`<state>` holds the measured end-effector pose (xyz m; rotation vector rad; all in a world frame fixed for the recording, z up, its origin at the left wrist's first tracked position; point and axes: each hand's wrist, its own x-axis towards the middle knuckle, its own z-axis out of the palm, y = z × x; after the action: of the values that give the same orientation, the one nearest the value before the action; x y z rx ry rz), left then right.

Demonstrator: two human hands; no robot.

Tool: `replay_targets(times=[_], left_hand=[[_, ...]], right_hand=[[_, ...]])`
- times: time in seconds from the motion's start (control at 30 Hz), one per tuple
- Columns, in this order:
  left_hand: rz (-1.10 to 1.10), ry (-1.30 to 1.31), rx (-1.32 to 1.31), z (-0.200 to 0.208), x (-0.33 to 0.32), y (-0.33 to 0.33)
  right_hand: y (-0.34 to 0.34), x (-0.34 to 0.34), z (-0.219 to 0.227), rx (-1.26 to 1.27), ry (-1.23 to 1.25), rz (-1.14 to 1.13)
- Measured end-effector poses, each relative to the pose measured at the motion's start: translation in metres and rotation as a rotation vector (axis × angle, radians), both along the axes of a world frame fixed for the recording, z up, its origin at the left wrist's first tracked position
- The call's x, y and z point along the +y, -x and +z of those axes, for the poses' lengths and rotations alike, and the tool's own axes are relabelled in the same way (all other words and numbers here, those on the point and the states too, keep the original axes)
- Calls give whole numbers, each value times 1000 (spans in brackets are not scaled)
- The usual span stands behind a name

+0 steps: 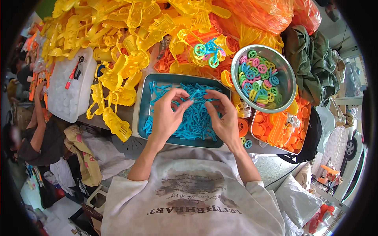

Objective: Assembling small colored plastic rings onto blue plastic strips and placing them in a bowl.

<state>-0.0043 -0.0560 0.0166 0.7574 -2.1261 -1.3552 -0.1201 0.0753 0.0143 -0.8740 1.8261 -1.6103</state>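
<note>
Both my hands are raised over a rectangular metal tray (138,118) filled with thin blue plastic pieces (189,128). My left hand (167,118) is closed, thumb and fingers curled inward around a small blue plastic piece (198,94). Facing it, my right hand (225,120) has its fingertips at the other end of that piece, with thumb and index bent toward each other. The piece's outline blends into the blue pile below, so its exact shape is hard to make out.
Yellow plastic parts (122,67) heap up behind and left, near a white tub (71,86). On the right stand a metal bowl (289,92) of coloured small wheels and a tray of orange parts (275,129). A small toy bicycle (210,50) sits behind. Another person (37,133) works at left.
</note>
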Motion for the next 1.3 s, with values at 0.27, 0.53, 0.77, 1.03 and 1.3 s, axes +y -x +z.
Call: replay_targets(times=[0.27, 0.53, 0.77, 1.03, 1.3], left_hand=[[108, 130, 110, -10, 48, -7], [-11, -320, 246, -6, 35, -23], [-76, -562, 283, -5, 27, -28], [-1, -662, 308, -3, 35, -27], [-7, -669, 294, 0, 35, -30]], right_hand=[[-11, 0, -3, -76, -33, 169], [-6, 2, -11, -292, -2, 239], [-6, 1, -4, -297, -34, 243], [-9, 3, -6, 194, 96, 139], [-9, 4, -12, 245, 242, 98]])
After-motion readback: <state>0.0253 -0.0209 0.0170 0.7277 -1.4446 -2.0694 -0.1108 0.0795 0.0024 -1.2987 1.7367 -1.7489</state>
